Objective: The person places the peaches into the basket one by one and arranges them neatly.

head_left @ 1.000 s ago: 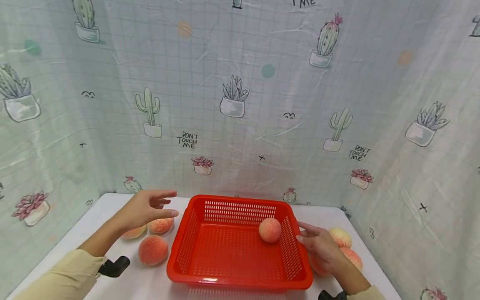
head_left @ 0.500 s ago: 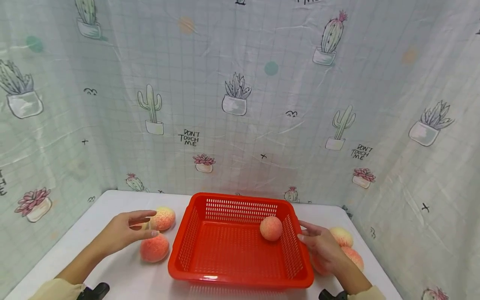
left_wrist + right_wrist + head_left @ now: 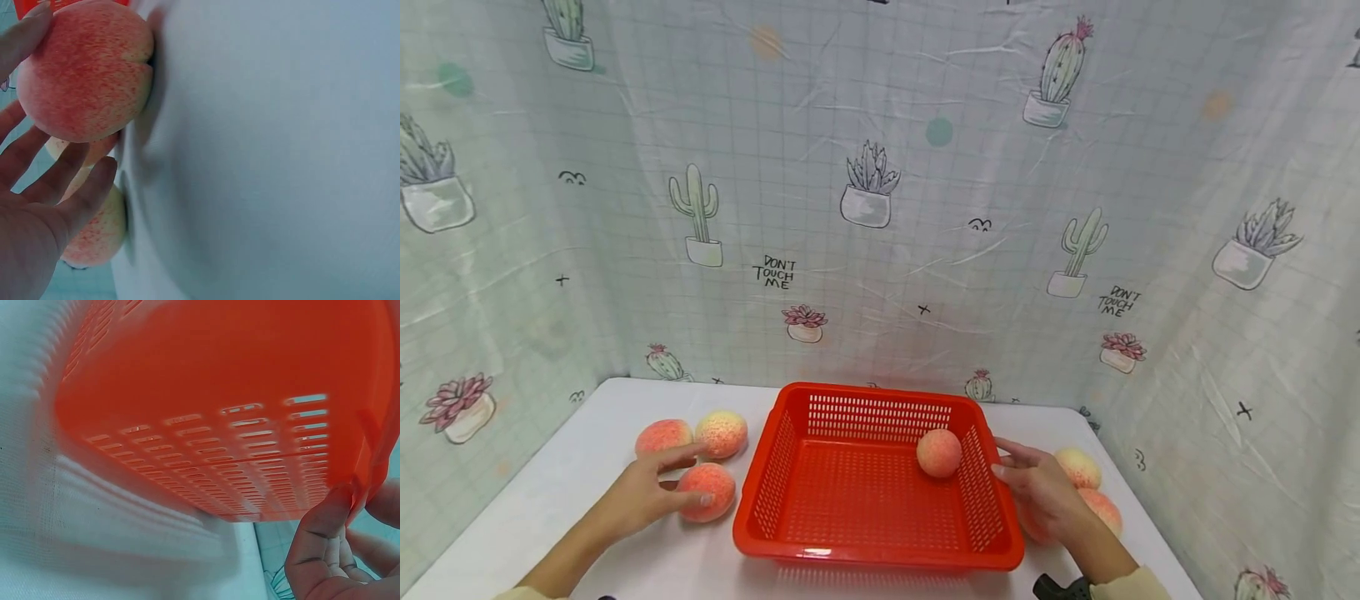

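My left hand [image 3: 643, 496] is around a pinkish-red peach [image 3: 718, 492] on the white table, left of the red plastic basket [image 3: 880, 556]. In the left wrist view the thumb lies over this peach, while the other fingers [image 3: 89, 199] stay spread and fairly straight; whether they touch it I cannot tell. Behind it are two more peaches, one reddish [image 3: 664, 437] and one yellowish [image 3: 721, 434]. With thumb and fingers, my right hand [image 3: 1041, 496] pinches the basket's right rim, as the right wrist view shows. One peach [image 3: 939, 453] lies inside the basket near its right wall.
Right of the basket lie a yellowish peach [image 3: 1078, 468] and a pink peach [image 3: 1102, 510]; another is partly hidden by my right hand. A cactus-print curtain [image 3: 880, 275] stands behind and beside the white table [image 3: 647, 550].
My left hand has come down from above the left peaches and moved toward me, to the nearest one. The right hand stays on the basket rim; the peaches have not moved.
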### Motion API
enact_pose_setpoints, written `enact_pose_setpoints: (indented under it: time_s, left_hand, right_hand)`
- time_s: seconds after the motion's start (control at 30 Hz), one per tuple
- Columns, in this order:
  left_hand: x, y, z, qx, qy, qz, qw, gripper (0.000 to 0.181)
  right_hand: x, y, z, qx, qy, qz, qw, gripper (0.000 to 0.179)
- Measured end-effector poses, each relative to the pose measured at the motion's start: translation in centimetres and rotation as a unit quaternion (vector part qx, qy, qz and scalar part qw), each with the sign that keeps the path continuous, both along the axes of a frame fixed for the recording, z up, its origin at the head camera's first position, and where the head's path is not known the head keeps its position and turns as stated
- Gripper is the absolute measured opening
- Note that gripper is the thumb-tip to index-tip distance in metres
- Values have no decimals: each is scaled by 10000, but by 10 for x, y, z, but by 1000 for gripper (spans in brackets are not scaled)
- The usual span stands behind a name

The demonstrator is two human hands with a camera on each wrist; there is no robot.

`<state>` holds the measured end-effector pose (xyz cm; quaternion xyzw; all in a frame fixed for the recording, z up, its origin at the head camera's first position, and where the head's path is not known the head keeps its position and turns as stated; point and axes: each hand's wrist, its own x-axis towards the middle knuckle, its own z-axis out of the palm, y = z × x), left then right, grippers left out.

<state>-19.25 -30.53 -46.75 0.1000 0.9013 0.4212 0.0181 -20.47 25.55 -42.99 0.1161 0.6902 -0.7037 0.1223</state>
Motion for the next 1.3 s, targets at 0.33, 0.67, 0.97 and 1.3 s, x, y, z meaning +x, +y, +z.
enact_pose_setpoints:
  time_s: [0.33,0.67,0.97,1.3]
  left_hand:
    - [0,5,-14,254,-92,-71,9996,82]
    - [4,6,-16,-28,-70,246,9997,79]
    - [8,6,-11,-50,48,325,9994,79]
    - [5,11,1,-10,79,153,9999,75]
  right_hand:
    - [2,1,-3,67,-12,-95,9999,63]
    - [2,1,-1,-89,71,83,9999,63]
    - [2,2,-1,2,149,116,9998,65]
    - [1,3,-4,24,123,48,9999,65]
